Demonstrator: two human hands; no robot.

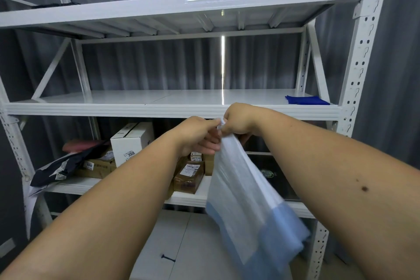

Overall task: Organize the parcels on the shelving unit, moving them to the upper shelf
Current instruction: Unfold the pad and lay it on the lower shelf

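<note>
Hanging limp before the white metal shelving unit (172,110), a crinkly translucent plastic parcel (245,200) holding folded blue fabric is pinched at its top by the left hand (200,136) and right hand (238,120); cardboard boxes (188,175) sit on its lower shelf.

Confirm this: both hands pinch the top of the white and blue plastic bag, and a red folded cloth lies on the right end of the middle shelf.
Wrong colour: the head view shows a blue folded cloth there. Both hands, left and right, do pinch the white and blue plastic bag.
</note>
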